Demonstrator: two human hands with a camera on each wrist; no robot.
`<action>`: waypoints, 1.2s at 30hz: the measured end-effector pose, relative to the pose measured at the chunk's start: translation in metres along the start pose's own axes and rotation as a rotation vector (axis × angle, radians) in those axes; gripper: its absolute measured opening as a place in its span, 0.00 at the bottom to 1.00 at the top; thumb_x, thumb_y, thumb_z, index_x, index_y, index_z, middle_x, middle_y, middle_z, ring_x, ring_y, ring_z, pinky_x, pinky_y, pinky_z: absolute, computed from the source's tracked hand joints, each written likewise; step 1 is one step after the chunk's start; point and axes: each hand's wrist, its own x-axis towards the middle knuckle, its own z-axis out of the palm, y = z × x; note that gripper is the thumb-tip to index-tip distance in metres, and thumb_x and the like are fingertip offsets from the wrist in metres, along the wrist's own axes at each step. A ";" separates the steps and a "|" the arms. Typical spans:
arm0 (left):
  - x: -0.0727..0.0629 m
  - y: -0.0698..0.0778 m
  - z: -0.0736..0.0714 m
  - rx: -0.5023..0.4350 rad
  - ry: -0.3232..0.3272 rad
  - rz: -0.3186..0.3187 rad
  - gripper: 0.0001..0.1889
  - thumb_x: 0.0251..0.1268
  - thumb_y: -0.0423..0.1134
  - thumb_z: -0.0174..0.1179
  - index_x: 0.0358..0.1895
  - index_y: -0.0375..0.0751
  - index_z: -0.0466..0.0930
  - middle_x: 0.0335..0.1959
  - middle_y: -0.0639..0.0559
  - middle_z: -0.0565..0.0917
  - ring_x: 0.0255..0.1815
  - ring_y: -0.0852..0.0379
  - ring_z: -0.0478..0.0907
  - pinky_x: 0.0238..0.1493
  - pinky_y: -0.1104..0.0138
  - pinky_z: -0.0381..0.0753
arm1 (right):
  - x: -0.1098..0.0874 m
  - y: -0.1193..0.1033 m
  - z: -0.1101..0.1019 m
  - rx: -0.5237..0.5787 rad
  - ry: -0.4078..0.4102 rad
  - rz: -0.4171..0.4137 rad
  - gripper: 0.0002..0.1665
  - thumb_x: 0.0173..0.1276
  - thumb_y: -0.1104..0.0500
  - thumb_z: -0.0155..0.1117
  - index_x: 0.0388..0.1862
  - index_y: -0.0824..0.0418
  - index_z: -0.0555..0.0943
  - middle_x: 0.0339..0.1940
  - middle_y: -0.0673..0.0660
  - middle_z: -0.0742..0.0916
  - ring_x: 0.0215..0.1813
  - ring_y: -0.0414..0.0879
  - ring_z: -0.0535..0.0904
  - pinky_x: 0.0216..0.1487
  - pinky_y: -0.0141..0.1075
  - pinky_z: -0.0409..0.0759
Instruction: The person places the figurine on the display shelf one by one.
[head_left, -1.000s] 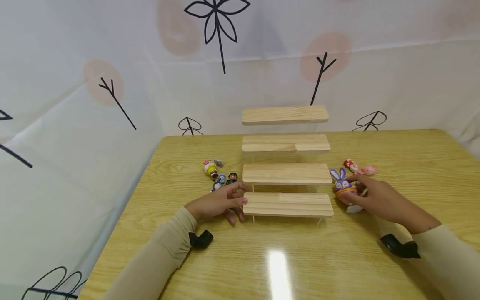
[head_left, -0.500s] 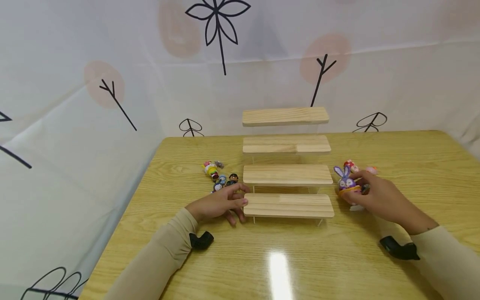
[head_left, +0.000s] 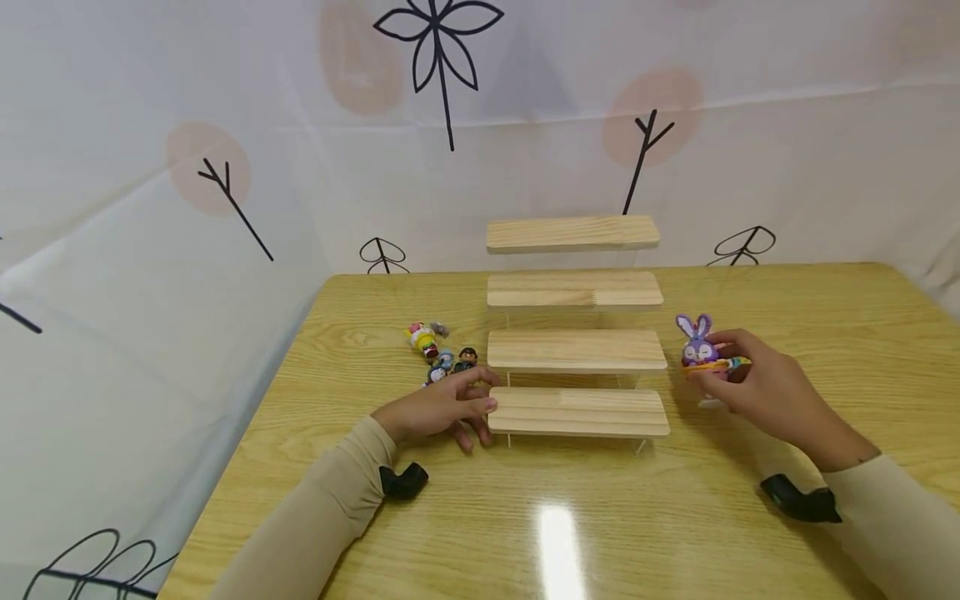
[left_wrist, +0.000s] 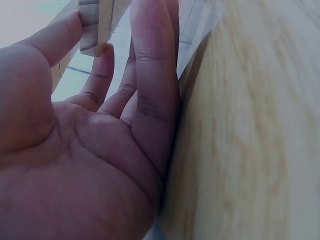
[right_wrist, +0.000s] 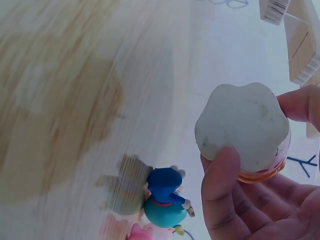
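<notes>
My right hand [head_left: 765,392] grips a purple rabbit figurine [head_left: 699,350] with long upright ears, just right of the stepped wooden display stand [head_left: 577,350]. Its white scalloped base [right_wrist: 242,127] faces the camera in the right wrist view, thumb and fingers at its edges. At the stand's left end, my left hand [head_left: 442,408] pinches the lowest board [head_left: 577,412]. The left wrist view shows the thumb and a fingertip on either side of a board's end [left_wrist: 92,30], the other fingers stretched out beyond.
Several small figurines [head_left: 426,342] lie left of the stand, behind my left hand. A blue-and-teal figurine [right_wrist: 165,197] and a pink one [right_wrist: 140,232] are on the table by my right hand. A patterned white cloth [head_left: 525,150] hangs behind the table [head_left: 465,517].
The rabbit has risen in my right hand from leaning to upright, moving slightly right and away. My left hand stays on the stand.
</notes>
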 end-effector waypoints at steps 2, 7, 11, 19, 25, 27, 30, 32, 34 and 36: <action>0.000 -0.001 0.000 0.000 -0.001 0.000 0.22 0.79 0.42 0.52 0.71 0.47 0.61 0.44 0.46 0.81 0.38 0.53 0.86 0.32 0.63 0.88 | 0.000 0.000 0.000 0.011 0.003 0.001 0.36 0.70 0.52 0.68 0.67 0.69 0.67 0.46 0.74 0.83 0.30 0.25 0.76 0.23 0.32 0.81; 0.000 -0.001 0.000 0.005 0.000 0.001 0.22 0.79 0.42 0.52 0.71 0.47 0.61 0.44 0.45 0.81 0.39 0.53 0.86 0.32 0.63 0.88 | 0.000 -0.004 -0.001 0.060 0.011 0.015 0.37 0.69 0.52 0.69 0.68 0.69 0.67 0.51 0.74 0.82 0.33 0.22 0.76 0.24 0.31 0.83; 0.000 0.001 0.000 0.006 -0.004 0.001 0.23 0.79 0.42 0.52 0.71 0.47 0.61 0.45 0.45 0.81 0.39 0.52 0.86 0.33 0.63 0.88 | -0.001 -0.009 -0.004 0.086 0.037 0.027 0.37 0.69 0.51 0.69 0.69 0.67 0.66 0.55 0.73 0.80 0.34 0.20 0.74 0.25 0.31 0.83; 0.000 0.000 -0.001 -0.001 -0.015 0.007 0.24 0.79 0.44 0.53 0.71 0.48 0.61 0.45 0.45 0.82 0.38 0.52 0.86 0.33 0.63 0.88 | -0.005 -0.018 -0.008 0.132 0.112 0.028 0.37 0.70 0.51 0.69 0.70 0.63 0.66 0.58 0.67 0.80 0.35 0.20 0.75 0.26 0.27 0.82; -0.001 0.000 -0.001 0.010 -0.005 0.004 0.23 0.78 0.43 0.53 0.71 0.48 0.61 0.45 0.44 0.82 0.38 0.52 0.86 0.34 0.62 0.89 | -0.005 -0.028 -0.010 0.176 0.184 0.026 0.37 0.68 0.51 0.70 0.71 0.58 0.66 0.56 0.48 0.78 0.38 0.21 0.76 0.29 0.23 0.81; -0.001 0.002 -0.001 0.009 0.003 0.003 0.23 0.78 0.43 0.53 0.71 0.49 0.62 0.45 0.43 0.82 0.38 0.52 0.86 0.33 0.62 0.88 | -0.005 -0.032 -0.012 0.193 0.206 0.014 0.37 0.68 0.52 0.70 0.71 0.58 0.66 0.55 0.43 0.77 0.38 0.21 0.77 0.29 0.23 0.81; 0.000 0.003 0.001 0.002 -0.002 0.005 0.23 0.78 0.43 0.54 0.70 0.48 0.62 0.45 0.43 0.82 0.37 0.52 0.86 0.34 0.63 0.88 | -0.005 -0.038 -0.014 0.211 0.238 -0.010 0.36 0.68 0.56 0.70 0.71 0.58 0.67 0.52 0.35 0.76 0.39 0.20 0.77 0.29 0.21 0.80; 0.000 0.003 0.002 -0.004 -0.005 0.002 0.23 0.78 0.43 0.54 0.70 0.48 0.62 0.44 0.44 0.82 0.37 0.52 0.86 0.34 0.63 0.88 | -0.006 -0.044 -0.015 0.241 0.256 -0.040 0.36 0.67 0.59 0.71 0.70 0.59 0.67 0.51 0.32 0.76 0.38 0.21 0.78 0.29 0.21 0.81; 0.000 0.003 0.003 -0.009 -0.010 -0.001 0.23 0.78 0.43 0.54 0.70 0.48 0.62 0.44 0.44 0.81 0.37 0.52 0.86 0.34 0.63 0.88 | -0.006 -0.051 -0.015 0.267 0.283 -0.073 0.35 0.66 0.62 0.71 0.70 0.59 0.68 0.51 0.31 0.77 0.38 0.23 0.79 0.30 0.20 0.80; -0.002 0.003 0.003 -0.011 -0.007 -0.002 0.23 0.78 0.43 0.54 0.70 0.48 0.62 0.43 0.44 0.81 0.36 0.52 0.86 0.34 0.63 0.88 | -0.006 -0.059 -0.015 0.290 0.306 -0.106 0.35 0.65 0.64 0.71 0.69 0.60 0.69 0.51 0.32 0.77 0.38 0.24 0.80 0.31 0.19 0.81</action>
